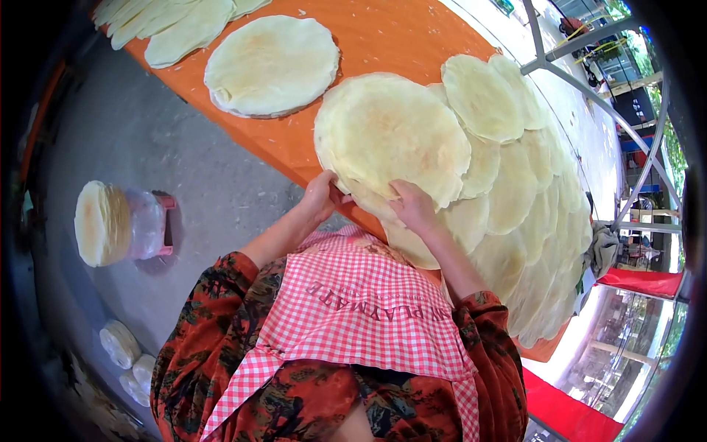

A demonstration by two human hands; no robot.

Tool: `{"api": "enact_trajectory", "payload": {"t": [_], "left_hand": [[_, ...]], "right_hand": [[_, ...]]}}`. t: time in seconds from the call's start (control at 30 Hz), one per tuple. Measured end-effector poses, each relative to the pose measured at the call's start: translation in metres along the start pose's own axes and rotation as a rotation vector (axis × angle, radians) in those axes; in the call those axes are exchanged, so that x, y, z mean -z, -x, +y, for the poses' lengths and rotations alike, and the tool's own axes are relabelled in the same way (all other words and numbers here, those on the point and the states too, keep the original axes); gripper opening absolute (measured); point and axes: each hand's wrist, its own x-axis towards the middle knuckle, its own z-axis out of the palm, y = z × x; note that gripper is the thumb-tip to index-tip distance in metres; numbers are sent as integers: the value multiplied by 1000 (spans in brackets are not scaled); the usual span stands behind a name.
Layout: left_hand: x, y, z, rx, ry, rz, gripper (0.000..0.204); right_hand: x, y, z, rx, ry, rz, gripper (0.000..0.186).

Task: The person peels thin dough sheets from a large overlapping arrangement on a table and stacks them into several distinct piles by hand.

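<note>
Surface [398, 37], orange-covered, beneath the large flatbread. Overlapping flatbreads [514, 180], spread to the large flatbread's right. Large flatbread [394, 132], pale, round; one sheet or several, I cannot tell remotely. Flatbread pile [272, 65], beyond it, leftward. Left hand [322, 195] and right hand [415, 206], at its near rim, fingers pinching the edge. Step, I judge: taking hold; next move calls for even, two-handed support against tearing.
</note>
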Motion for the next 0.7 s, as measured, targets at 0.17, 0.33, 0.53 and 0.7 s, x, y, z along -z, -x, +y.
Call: {"api": "enact_trajectory", "payload": {"t": [0.17,0.33,0.53,0.7], "left_hand": [[-23,5,1,-93,-210,-34,45],[-19,-5,-14,-201,-214,-45,59],[-24,-2,-13,-252,-321,-27,64],[-26,-4,-16,-331,-264,-5,63]], "right_hand": [[-2,6,-1,11,-17,-6,41],[-12,15,-14,10,33,44,71],[-30,6,-24,-88,33,86,67],[-52,-10,-14,-105,174,93,49]]}}
